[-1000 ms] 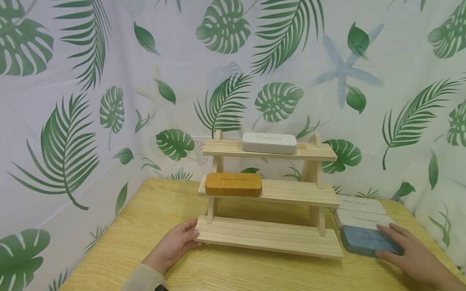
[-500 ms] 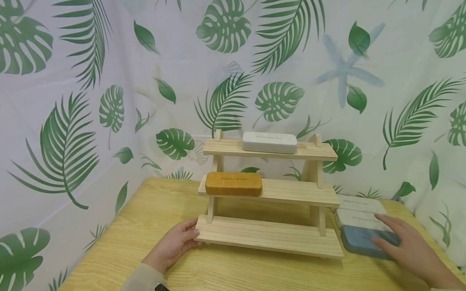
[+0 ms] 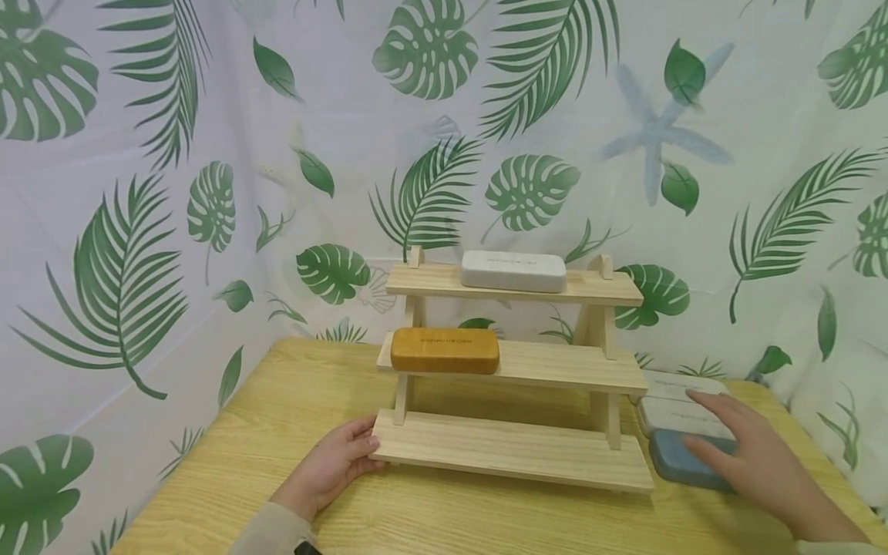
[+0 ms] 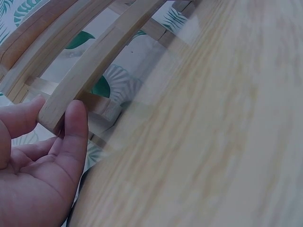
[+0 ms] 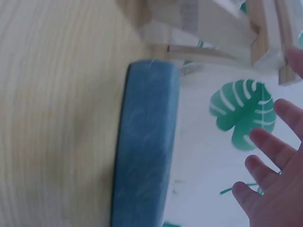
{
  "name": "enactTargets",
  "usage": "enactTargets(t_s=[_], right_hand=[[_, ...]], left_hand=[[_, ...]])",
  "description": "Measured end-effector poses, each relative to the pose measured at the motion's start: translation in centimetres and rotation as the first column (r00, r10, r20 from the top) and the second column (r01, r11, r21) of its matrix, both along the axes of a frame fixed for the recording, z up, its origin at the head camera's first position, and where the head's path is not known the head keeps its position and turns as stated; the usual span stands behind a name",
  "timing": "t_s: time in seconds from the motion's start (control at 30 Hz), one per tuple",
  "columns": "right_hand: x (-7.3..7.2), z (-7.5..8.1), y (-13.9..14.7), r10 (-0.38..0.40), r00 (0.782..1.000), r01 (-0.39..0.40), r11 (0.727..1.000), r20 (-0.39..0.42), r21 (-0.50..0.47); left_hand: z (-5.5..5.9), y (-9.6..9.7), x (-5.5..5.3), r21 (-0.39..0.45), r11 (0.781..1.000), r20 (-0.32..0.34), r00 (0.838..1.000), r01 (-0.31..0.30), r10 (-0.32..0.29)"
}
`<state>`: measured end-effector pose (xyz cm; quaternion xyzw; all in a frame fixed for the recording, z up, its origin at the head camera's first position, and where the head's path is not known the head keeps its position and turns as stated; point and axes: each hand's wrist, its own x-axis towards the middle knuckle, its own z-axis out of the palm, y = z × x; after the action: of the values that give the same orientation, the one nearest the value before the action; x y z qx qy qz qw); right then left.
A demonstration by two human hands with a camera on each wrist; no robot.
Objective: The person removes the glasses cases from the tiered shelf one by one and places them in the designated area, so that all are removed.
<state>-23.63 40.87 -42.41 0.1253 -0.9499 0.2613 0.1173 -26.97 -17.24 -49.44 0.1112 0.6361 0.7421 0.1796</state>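
A three-tier wooden display stand (image 3: 509, 451) stands on the table. My left hand (image 3: 334, 469) pinches the left end of its lowest board; the left wrist view shows thumb and fingers (image 4: 75, 120) on either side of the board. To the stand's right lies a blue glasses case (image 3: 683, 462), in front of two pale ones, the nearer case (image 3: 680, 418) and the farther case (image 3: 676, 383). Over them hovers my right hand (image 3: 766, 470), fingers spread and holding nothing. In the right wrist view, the blue case (image 5: 147, 142) lies apart from the fingers (image 5: 270, 146).
An orange glasses case (image 3: 444, 352) sits at the left of the middle tier. On the top tier rests a white case (image 3: 513, 271). A leaf-patterned cloth (image 3: 333, 92) hangs behind and beside the wood-grain table (image 3: 229, 462).
My right hand has lifted off the blue case and moved left and slightly forward over the cases. The left hand, the stand and the cases have stayed in place.
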Motion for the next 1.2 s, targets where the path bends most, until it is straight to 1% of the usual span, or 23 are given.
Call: enactTargets(t_s=[0.13, 0.23, 0.47, 0.6, 0.77, 0.93, 1.1, 1.2], right_hand=[[0.2, 0.7, -1.1, 0.017, 1.000, -0.018, 1.000, -0.026, -0.023], [0.3, 1.3, -2.1, 0.035, 0.998, -0.036, 0.999, -0.061, -0.023], [0.5, 2.4, -4.5, 0.088, 0.988, -0.092, 0.995, -0.130, -0.027], [0.5, 3.0, -5.8, 0.125, 0.982, -0.130, 0.991, -0.142, -0.032], [0.3, 3.6, -7.6, 0.143, 0.978, -0.150, 0.988, -0.155, -0.032], [0.0, 4.0, -9.5, 0.163, 0.975, -0.168, 0.986, -0.150, -0.020], [-0.4, 4.3, -11.2, 0.198, 0.962, -0.201, 0.979, -0.186, 0.001], [-0.6, 4.6, -12.1, 0.208, 0.961, -0.214, 0.977, -0.179, -0.010]], left_hand=[[0.1, 0.0, 0.0, 0.001, 1.000, 0.001, 1.000, -0.001, 0.001], [0.2, 0.1, 0.1, 0.004, 1.000, 0.002, 1.000, 0.001, -0.001], [0.1, 0.1, 0.0, 0.006, 1.000, 0.003, 1.000, 0.001, -0.001], [0.1, 0.0, 0.0, 0.005, 1.000, 0.006, 1.000, 0.001, -0.001], [0.0, -0.1, 0.0, 0.003, 1.000, 0.002, 1.000, 0.006, -0.006], [0.0, -0.1, 0.0, 0.003, 1.000, 0.003, 1.000, 0.006, -0.006], [0.1, 0.0, 0.0, 0.000, 1.000, 0.004, 1.000, -0.005, 0.005], [0.2, 0.1, 0.1, -0.003, 1.000, 0.003, 1.000, -0.004, 0.004]])
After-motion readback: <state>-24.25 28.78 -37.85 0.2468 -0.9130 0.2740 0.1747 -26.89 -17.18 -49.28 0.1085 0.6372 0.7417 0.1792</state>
